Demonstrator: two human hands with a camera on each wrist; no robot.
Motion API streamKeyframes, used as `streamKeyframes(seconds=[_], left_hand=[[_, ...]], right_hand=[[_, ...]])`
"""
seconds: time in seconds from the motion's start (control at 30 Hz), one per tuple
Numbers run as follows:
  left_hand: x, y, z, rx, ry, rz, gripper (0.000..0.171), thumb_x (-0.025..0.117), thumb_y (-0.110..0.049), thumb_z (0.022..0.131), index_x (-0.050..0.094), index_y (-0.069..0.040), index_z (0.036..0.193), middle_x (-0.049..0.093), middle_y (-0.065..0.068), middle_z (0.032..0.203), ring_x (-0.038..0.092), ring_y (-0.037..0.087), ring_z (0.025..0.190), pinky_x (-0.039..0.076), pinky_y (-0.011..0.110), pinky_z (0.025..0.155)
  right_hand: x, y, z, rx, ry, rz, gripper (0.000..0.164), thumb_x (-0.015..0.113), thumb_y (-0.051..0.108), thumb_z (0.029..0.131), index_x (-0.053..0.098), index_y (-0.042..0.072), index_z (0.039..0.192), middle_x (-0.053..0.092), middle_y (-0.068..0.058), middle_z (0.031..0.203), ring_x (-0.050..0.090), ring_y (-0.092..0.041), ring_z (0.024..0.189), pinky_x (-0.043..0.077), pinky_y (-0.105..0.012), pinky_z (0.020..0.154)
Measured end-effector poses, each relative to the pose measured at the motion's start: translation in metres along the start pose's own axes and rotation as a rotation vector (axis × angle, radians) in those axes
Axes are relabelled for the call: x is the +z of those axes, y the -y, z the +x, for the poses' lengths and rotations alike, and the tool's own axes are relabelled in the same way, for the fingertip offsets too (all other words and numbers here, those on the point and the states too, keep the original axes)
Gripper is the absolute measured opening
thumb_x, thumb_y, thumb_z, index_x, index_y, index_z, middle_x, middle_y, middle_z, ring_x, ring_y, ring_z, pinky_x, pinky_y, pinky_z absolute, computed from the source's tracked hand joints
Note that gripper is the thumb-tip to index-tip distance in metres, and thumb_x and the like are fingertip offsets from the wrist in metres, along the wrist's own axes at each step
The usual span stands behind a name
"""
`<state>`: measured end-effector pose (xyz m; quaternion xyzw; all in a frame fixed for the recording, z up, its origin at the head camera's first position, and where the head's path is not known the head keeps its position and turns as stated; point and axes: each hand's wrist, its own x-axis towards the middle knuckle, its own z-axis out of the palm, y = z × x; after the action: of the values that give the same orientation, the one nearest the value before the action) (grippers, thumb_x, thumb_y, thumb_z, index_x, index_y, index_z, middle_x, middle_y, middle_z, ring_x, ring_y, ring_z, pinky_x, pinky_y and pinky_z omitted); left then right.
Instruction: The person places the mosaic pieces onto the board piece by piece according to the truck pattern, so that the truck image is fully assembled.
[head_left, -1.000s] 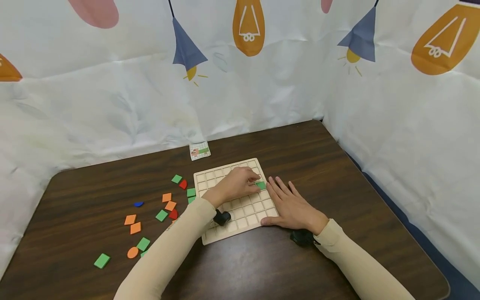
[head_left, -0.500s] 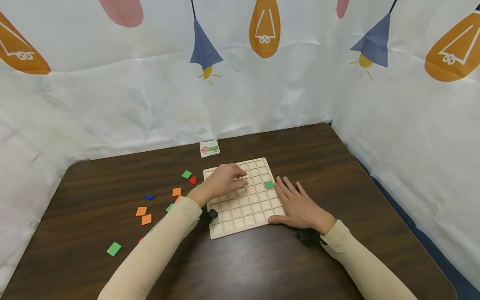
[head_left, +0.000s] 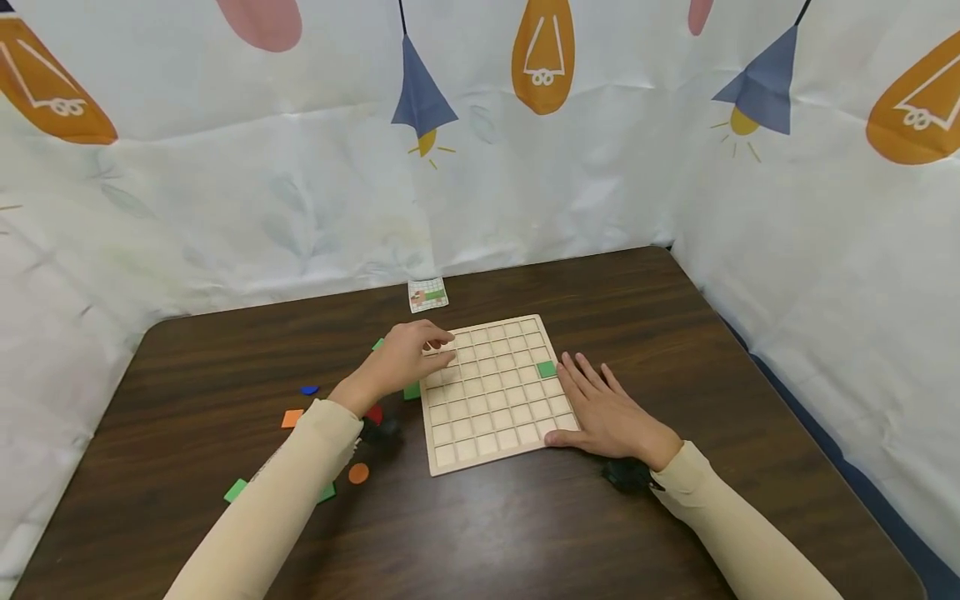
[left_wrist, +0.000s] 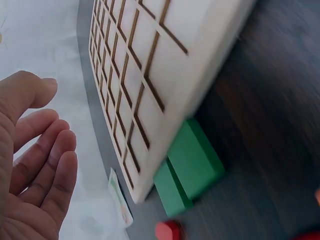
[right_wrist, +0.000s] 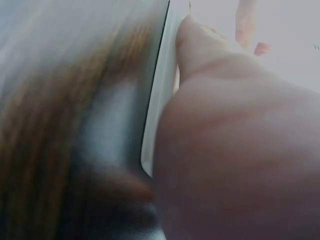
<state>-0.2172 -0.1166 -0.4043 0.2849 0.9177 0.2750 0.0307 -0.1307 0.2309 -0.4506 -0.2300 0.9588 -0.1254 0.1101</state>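
A pale wooden grid board lies on the dark table, with one green square tile in a cell by its right edge. My left hand hovers over the board's upper left corner, fingers loosely bent and nothing between them. In the left wrist view, two green tiles lie against the board's edge near a red piece. My right hand rests flat at the board's right side, fingers spread, thumb on its lower right corner.
Left of the board lie loose pieces: an orange disc, an orange square, a blue piece and others partly under the left arm. A small printed card lies behind the board. A patterned white curtain hangs behind the table.
My left hand has drawn back leftward from the green tile, which stays in its cell, to the board's left side. My right hand keeps its place on the board. The head view has shifted slightly.
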Motion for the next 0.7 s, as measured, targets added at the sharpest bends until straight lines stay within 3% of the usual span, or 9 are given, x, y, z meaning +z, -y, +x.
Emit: streamKeyframes(seconds=[0.37,0.7], left_hand=[[-0.009,0.022,-0.020,-0.041,0.005,0.060,0.035,0.071,-0.023,0.098,0.072,-0.004,0.128,0.073,0.013,0.117,0.069,0.026,0.099,0.059,0.045,0.085],[-0.011,0.040,-0.036,-0.089,0.031,0.026,0.038,0.073,-0.021,0.097,0.070,-0.005,0.131,0.072,0.011,0.120,0.069,0.025,0.102,0.060,0.044,0.088]], right_hand=[[0.001,-0.002,0.000,-0.004,-0.003,0.001,0.111,0.052,0.078,0.092,0.010,0.009,0.167,0.003,-0.014,0.176,0.002,-0.038,0.164,0.008,-0.067,0.129],[0.001,0.000,-0.001,-0.004,-0.007,0.016,0.110,0.055,0.076,0.092,0.009,0.009,0.167,0.003,-0.014,0.176,0.002,-0.039,0.164,0.008,-0.067,0.129]])
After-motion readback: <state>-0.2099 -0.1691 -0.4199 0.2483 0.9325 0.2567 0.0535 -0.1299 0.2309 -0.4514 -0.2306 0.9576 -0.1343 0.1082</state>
